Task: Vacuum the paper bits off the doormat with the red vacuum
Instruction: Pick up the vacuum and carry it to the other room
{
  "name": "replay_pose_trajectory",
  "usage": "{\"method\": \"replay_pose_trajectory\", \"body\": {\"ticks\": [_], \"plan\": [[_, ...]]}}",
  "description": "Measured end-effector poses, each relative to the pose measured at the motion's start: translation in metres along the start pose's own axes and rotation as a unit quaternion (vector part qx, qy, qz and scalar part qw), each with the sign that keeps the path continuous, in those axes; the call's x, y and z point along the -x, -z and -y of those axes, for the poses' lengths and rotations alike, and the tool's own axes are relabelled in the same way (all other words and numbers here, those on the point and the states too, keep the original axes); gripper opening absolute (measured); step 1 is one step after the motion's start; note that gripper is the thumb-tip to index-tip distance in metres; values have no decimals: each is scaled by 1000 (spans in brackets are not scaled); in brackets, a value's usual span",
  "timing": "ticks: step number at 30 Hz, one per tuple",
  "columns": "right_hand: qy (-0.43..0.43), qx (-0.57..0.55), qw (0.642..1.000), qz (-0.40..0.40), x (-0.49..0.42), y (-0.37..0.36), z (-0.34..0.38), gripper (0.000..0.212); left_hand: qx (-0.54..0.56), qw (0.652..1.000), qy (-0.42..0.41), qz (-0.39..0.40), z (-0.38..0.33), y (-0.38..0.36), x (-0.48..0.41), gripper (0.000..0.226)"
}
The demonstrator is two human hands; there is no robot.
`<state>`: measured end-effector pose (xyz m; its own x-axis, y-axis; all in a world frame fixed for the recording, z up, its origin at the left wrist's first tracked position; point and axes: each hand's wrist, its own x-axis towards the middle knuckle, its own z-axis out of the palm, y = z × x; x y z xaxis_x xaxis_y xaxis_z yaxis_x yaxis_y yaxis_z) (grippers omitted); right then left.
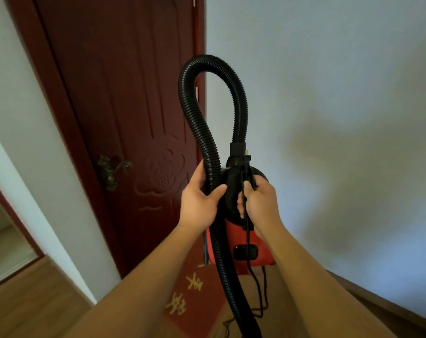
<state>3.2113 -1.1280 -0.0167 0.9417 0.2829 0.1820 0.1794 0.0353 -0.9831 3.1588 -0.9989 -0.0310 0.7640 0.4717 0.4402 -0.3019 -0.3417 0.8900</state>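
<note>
We hold the red vacuum (243, 242) up in front of us with both hands, its black front end uppermost and its red body hanging below, a dark oval panel showing on the red shell. Our left hand (199, 201) is curled loosely around the ribbed black hose (207, 132), thumb across the front of it and fingers behind, the grip only partly closed. Our right hand (258, 198) is closed around the black handle on top of the vacuum, and the thin black power cord (248, 240) runs down through the same grip and on past the red body, where it trails in loose loops on the floor.

The hose leaves a black collar at the top of the vacuum, rises, arches over in a tight loop and comes down past our left hand, then drops out of the bottom of the view between our forearms — its far end is out of sight.

Below the vacuum, on the wooden floor (36, 301), lies the doormat (194, 289) — red, with yellow characters on it, partly hidden by our arms and the hose. We cannot make out any paper bits on the part that shows.

Behind the hose stands a dark red door (124, 93) with a carved flower and a brass handle (109, 172). A pale wall (329, 93) fills the right side, with soft shadows on it.
</note>
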Motion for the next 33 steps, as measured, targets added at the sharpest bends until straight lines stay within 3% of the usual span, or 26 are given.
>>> {"method": "replay_pose_trajectory", "body": {"ticks": [16, 33], "plan": [[49, -28, 983, 175, -15, 4, 18, 22, -109, 976, 27, -187, -44, -5, 31, 72], [20, -80, 934, 348, 85, -96, 59, 20, -158, 925, 47, -343, -100, 111, 131, 72]]}}
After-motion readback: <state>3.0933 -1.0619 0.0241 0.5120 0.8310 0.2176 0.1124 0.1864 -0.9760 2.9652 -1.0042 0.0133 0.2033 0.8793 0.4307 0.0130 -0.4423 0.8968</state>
